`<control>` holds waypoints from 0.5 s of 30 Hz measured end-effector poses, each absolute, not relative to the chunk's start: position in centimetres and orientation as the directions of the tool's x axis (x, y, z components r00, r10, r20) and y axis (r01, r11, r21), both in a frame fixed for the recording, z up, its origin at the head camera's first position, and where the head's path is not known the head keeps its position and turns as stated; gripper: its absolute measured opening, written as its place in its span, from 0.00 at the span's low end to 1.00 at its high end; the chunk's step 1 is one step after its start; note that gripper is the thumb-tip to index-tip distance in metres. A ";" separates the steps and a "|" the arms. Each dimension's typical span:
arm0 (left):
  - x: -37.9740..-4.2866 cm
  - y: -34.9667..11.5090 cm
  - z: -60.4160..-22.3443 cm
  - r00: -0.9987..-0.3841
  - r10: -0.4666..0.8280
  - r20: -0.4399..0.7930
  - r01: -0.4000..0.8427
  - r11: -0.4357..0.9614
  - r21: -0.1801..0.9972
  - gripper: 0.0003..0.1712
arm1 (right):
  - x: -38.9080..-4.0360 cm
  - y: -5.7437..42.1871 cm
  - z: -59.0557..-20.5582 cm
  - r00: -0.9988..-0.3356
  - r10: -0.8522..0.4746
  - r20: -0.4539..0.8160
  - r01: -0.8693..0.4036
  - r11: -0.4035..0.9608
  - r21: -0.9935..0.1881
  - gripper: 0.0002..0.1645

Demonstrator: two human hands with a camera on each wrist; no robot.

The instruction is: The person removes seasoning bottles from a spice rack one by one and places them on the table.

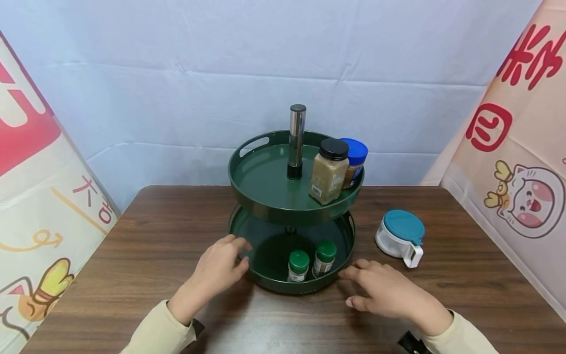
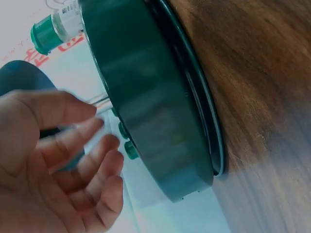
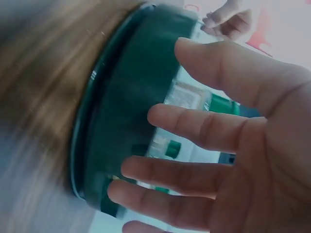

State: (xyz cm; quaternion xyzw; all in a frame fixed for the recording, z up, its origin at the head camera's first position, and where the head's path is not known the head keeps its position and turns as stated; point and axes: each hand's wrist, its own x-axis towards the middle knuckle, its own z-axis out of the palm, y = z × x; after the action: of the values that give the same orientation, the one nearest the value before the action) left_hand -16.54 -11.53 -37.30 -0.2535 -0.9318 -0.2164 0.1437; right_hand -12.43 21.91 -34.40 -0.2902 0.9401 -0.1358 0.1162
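Note:
A dark green two-tier round tray stand (image 1: pixel 265 172) is in the middle of the table. Its lower tray (image 1: pixel 265 282) holds small green-capped spice jars, one (image 1: pixel 298 265) beside another (image 1: pixel 325 258) at the front; the left wrist view shows further green caps (image 2: pixel 131 150). On the upper tray's right side are a black-lidded jar (image 1: pixel 328 174) of tan powder and a blue-lidded jar (image 1: pixel 355 160). At the lower tray's left rim is my left hand (image 1: pixel 221 265), fingers loosely bent and grasping nothing. My right hand (image 1: pixel 384 290) has its spread fingers beside the right front rim; contact is unclear.
To the right of the stand, a white container with a teal lid (image 1: pixel 403 226) and a handle sits on the brown wooden table (image 1: pixel 177 221). A metal post (image 1: pixel 296 142) rises through the trays. Pale cloth (image 1: pixel 177 98) hangs behind, with printed sheets at both sides.

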 end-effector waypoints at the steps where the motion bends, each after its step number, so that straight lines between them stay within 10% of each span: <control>1: -16.5 -11.5 -37.2 -0.855 0.369 0.365 0.494 0.792 0.359 0.10 | -12.5 22.0 -34.1 -0.808 -0.576 -0.125 -0.517 0.794 -0.319 0.25; 15: -17.6 -11.4 -37.0 -0.986 0.150 0.076 0.167 0.828 0.535 0.41 | -12.8 21.6 -32.6 -0.860 -0.509 0.025 -0.490 0.813 -0.315 0.29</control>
State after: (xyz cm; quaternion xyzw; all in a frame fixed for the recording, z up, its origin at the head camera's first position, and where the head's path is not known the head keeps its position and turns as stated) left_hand -17.62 -11.40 -37.01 -0.0828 -0.9560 -0.2811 0.0152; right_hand -12.85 21.63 -32.59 -0.2626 0.9516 -0.1571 0.0301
